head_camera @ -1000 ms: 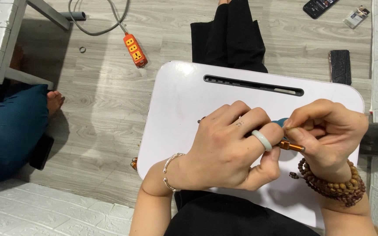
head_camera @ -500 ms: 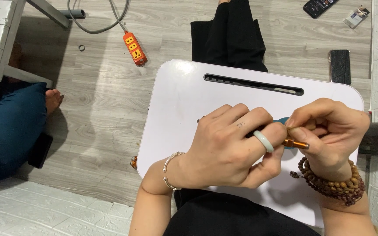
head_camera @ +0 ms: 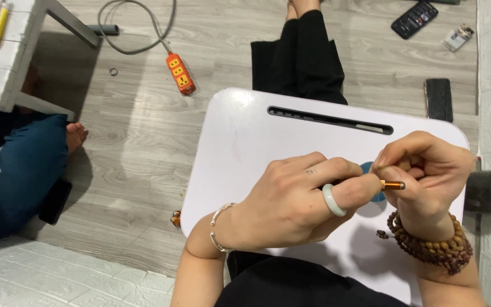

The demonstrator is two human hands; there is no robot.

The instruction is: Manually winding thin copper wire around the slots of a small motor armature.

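My left hand, with a pale jade ring and a thin silver bracelet, is curled over the white lap table. Its fingers pinch one end of a small orange metal tool. My right hand, with a wooden bead bracelet at the wrist, closes on the same tool from the right. Both hands meet above a round blue object on the table, mostly hidden by the fingers.
An orange power strip with a grey cable lies on the wooden floor. Two dark phones lie at the far right. Another person in blue trousers sits at the left, beside a white bench.
My hands have stayed together over the table. The fingers have shifted slightly around the orange tool, and my left hand has turned a little.
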